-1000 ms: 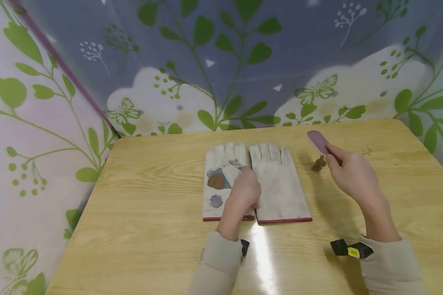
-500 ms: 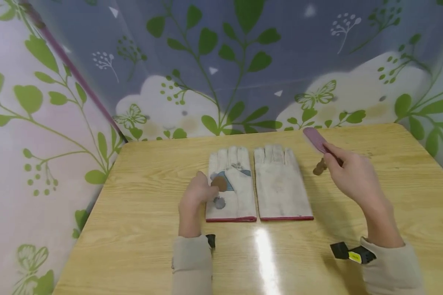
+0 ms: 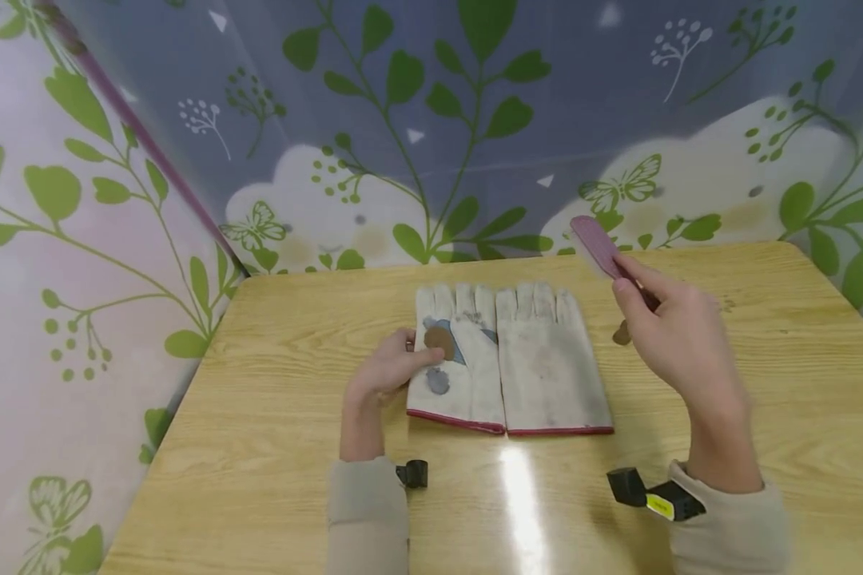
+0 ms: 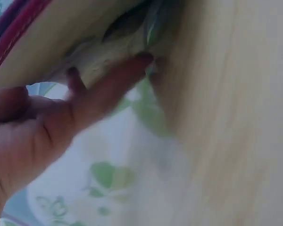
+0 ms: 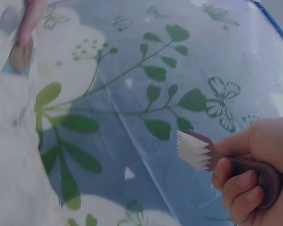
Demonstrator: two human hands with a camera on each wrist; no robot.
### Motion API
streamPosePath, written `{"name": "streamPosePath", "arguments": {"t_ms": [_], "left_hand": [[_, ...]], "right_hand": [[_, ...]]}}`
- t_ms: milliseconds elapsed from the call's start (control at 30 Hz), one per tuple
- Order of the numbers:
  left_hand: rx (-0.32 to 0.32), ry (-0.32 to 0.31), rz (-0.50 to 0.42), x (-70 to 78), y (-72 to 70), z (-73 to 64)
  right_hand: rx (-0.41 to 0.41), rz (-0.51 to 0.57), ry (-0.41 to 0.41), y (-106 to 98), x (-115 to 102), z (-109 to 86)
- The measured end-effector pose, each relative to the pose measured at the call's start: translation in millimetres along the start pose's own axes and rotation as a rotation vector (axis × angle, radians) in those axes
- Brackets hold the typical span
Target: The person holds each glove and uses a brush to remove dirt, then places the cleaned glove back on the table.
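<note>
Tabletop (image 3: pixel 244 447) of pale yellow wood grain starts nearest the viewer, a bright streak of reflected light on it between two beige sleeves (image 3: pixel 367 511), each with a black device (image 3: pixel 416 473) at the wrist. Farther in, the left hand (image 3: pixel 384 367) grasps the outer edge of a patched glove (image 3: pixel 471 367), thumb on top at its brown patch (image 3: pixel 439 340); the left wrist view shows fingers beneath the raised cloth. A plain glove (image 3: pixel 546 367) lies flat right beside it. The right hand (image 3: pixel 690 335) is curled round the handle of a purple brush (image 3: pixel 595 243), held above the table, its white bristles (image 5: pixel 193 150) clear in the right wrist view. A small brown object (image 3: pixel 622 333) lies on the wood, partly hidden by that hand. At the back and sides rise walls (image 3: pixel 582 64) printed with green leaves and butterflies.

Half a second ago the patched glove lay flat; now its outer side tilts up and the gap to the plain glove has narrowed. The brush is higher, and less of the brown object shows.

Counted: two hands, two gloves, one brush, one brown object. The patched glove bears one brown patch and one grey patch (image 3: pixel 437 381).
</note>
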State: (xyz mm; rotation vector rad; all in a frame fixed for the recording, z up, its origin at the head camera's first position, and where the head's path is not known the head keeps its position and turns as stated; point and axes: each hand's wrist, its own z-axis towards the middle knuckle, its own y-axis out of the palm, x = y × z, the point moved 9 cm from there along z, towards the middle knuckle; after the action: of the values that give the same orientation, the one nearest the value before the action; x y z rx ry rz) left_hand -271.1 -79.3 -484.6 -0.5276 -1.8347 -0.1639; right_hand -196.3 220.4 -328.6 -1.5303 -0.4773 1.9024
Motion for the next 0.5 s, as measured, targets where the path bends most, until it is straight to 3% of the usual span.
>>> {"name": "streamPosePath", "arguments": {"t_ms": [100, 233, 367, 500], "left_hand": [[-0.065, 0.005, -0.134, -1.8, 8.2, 5.3], [-0.137, 0.075, -0.388, 8.3, 14.0, 3.1], [-0.129, 0.219, -0.607, 33.1, 7.8, -7.6], [-0.189, 0.404, -0.837, 64.6, 16.0, -19.3]], "right_hand": [[0.041, 0.026, -0.061, 1, -13, -0.4], [0.061, 0.018, -0.161, 4, -27, -4.2], [0.087, 0.025, -0.184, 5, -35, -9.6], [0.170, 0.089, -0.307, 0, -55, -19.4]]}}
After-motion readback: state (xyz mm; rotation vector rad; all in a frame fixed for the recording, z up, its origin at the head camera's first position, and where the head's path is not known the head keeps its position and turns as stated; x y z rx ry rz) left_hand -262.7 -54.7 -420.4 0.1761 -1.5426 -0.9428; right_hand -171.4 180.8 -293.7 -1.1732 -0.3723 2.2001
